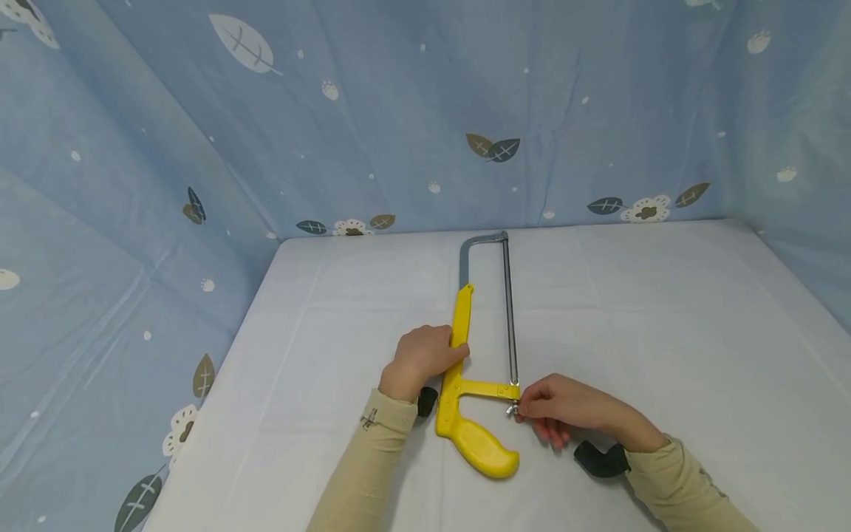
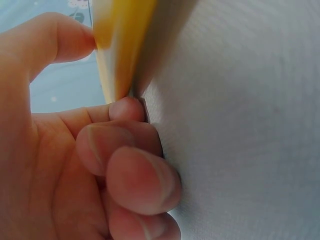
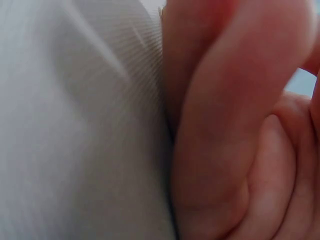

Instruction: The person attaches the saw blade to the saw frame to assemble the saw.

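A hacksaw (image 1: 480,447) with a yellow handle and grey front bow lies on the white-covered table, its handle end towards me. My left hand (image 1: 422,355) grips the yellow part of the frame, thumb on one side and fingers curled on the other; in the left wrist view the yellow frame (image 2: 122,45) runs between thumb and forefinger. The blade (image 1: 510,310) stretches along the right side to the lower yellow arm. At that arm's end sits a wing nut (image 1: 512,409), which my right hand (image 1: 572,406) pinches between thumb and forefinger. In the right wrist view curled fingers (image 3: 225,115) hide the nut.
The white cloth (image 1: 346,318) covers the table. Blue leaf-patterned curtains (image 1: 399,111) stand behind it and at both sides. Black camera mounts (image 1: 600,459) sit at both wrists, close over the cloth.
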Action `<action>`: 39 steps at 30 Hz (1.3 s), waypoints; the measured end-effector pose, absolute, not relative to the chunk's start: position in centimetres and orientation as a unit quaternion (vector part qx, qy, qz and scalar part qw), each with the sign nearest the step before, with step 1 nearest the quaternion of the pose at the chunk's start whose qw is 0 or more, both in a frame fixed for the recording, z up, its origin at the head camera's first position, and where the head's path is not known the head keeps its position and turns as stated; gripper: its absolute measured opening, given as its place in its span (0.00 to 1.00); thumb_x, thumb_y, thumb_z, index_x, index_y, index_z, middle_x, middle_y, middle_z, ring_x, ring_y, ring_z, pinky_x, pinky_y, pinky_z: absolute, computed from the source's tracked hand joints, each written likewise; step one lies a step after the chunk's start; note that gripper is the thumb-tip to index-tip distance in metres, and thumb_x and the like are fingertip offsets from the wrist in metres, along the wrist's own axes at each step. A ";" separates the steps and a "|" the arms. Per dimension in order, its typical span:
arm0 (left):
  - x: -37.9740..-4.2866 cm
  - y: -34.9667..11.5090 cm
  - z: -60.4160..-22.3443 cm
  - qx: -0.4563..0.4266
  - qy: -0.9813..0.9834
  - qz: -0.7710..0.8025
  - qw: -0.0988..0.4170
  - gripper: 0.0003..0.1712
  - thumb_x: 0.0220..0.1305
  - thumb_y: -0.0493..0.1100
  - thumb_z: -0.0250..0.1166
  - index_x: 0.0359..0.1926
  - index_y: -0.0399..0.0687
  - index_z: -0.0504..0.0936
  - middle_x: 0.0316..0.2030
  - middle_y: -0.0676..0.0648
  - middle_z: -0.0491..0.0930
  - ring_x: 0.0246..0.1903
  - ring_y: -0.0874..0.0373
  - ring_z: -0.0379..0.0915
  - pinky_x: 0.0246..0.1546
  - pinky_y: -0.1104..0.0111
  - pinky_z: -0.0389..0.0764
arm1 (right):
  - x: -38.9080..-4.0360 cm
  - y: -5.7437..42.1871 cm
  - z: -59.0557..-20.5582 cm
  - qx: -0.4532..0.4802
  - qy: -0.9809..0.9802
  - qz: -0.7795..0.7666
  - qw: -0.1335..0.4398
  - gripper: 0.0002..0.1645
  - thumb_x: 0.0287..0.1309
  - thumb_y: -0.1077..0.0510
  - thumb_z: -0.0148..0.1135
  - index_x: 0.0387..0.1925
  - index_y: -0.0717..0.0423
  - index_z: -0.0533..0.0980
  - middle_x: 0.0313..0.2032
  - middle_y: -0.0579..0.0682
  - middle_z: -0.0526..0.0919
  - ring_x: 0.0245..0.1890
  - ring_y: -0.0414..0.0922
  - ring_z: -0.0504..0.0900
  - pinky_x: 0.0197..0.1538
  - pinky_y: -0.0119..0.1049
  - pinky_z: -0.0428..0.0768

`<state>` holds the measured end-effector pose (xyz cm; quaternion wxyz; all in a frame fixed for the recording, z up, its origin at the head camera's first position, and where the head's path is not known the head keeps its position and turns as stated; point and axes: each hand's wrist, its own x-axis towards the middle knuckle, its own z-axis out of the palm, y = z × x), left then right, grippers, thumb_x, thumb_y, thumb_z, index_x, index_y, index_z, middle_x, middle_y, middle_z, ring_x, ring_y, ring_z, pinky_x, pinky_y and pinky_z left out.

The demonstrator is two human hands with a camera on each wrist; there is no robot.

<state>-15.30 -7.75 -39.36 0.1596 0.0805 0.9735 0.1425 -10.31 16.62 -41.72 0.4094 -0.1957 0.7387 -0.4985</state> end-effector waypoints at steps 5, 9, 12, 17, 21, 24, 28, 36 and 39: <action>-15.2 -7.7 -39.5 0.080 0.974 0.140 0.158 0.17 0.54 0.57 0.53 0.23 0.49 0.71 0.14 0.51 0.64 0.13 0.58 0.62 0.15 0.70 0.61 | -10.3 16.7 -41.9 -0.202 0.742 -0.496 0.403 0.13 0.58 0.53 0.53 0.32 0.57 0.77 0.15 0.51 0.75 0.10 0.42 0.72 0.16 0.31 0.71; -15.2 -7.7 -39.6 0.083 0.974 0.142 0.154 0.17 0.54 0.56 0.54 0.23 0.49 0.70 0.14 0.51 0.64 0.13 0.58 0.62 0.15 0.70 0.61 | -10.3 16.6 -42.0 -0.200 0.751 -0.492 0.392 0.12 0.56 0.52 0.56 0.31 0.58 0.76 0.14 0.51 0.75 0.10 0.42 0.72 0.15 0.32 0.71; -15.2 -7.7 -39.7 0.082 0.974 0.142 0.156 0.17 0.54 0.56 0.53 0.23 0.49 0.70 0.14 0.51 0.64 0.13 0.58 0.62 0.15 0.70 0.61 | -10.3 16.6 -42.1 -0.192 0.754 -0.495 0.386 0.13 0.54 0.51 0.58 0.31 0.59 0.75 0.14 0.51 0.75 0.10 0.42 0.73 0.15 0.32 0.71; -15.2 -7.7 -39.8 0.080 0.974 0.140 0.157 0.17 0.54 0.57 0.53 0.23 0.49 0.70 0.14 0.51 0.64 0.13 0.58 0.62 0.15 0.70 0.61 | -10.3 16.5 -42.2 -0.177 0.756 -0.499 0.384 0.15 0.52 0.51 0.60 0.30 0.60 0.73 0.13 0.51 0.75 0.09 0.42 0.72 0.14 0.31 0.71; -15.2 -7.7 -39.8 0.080 0.975 0.141 0.154 0.17 0.54 0.57 0.53 0.23 0.49 0.71 0.14 0.51 0.64 0.13 0.58 0.62 0.15 0.70 0.61 | -10.4 16.5 -42.3 -0.169 0.766 -0.490 0.381 0.16 0.51 0.49 0.60 0.28 0.60 0.74 0.13 0.50 0.74 0.09 0.42 0.72 0.14 0.30 0.70; -15.2 -7.8 -39.6 0.081 0.974 0.144 0.153 0.17 0.54 0.57 0.53 0.23 0.48 0.71 0.13 0.51 0.64 0.13 0.58 0.62 0.14 0.70 0.61 | -10.4 16.4 -42.3 -0.165 0.770 -0.483 0.383 0.17 0.51 0.47 0.60 0.27 0.58 0.75 0.13 0.49 0.74 0.09 0.41 0.72 0.14 0.30 0.70; -15.1 -7.8 -39.4 0.082 0.974 0.147 0.153 0.17 0.54 0.56 0.54 0.23 0.48 0.70 0.13 0.51 0.63 0.13 0.58 0.62 0.14 0.70 0.61 | -10.4 16.4 -42.3 -0.167 0.769 -0.480 0.387 0.18 0.51 0.45 0.59 0.27 0.57 0.77 0.14 0.50 0.75 0.09 0.41 0.71 0.14 0.30 0.70; -15.0 -7.7 -39.4 0.083 0.975 0.142 0.151 0.17 0.54 0.56 0.54 0.23 0.49 0.71 0.13 0.51 0.63 0.13 0.59 0.62 0.14 0.70 0.61 | -10.3 16.5 -42.1 -0.174 0.755 -0.493 0.395 0.20 0.55 0.45 0.55 0.26 0.59 0.78 0.16 0.53 0.78 0.09 0.41 0.71 0.14 0.29 0.69; -15.1 -7.7 -39.4 0.083 0.975 0.142 0.151 0.17 0.54 0.56 0.54 0.23 0.49 0.71 0.13 0.51 0.64 0.13 0.58 0.62 0.14 0.70 0.61 | -10.3 16.4 -42.0 -0.176 0.755 -0.494 0.394 0.21 0.56 0.45 0.54 0.26 0.59 0.77 0.17 0.54 0.78 0.09 0.41 0.72 0.14 0.30 0.69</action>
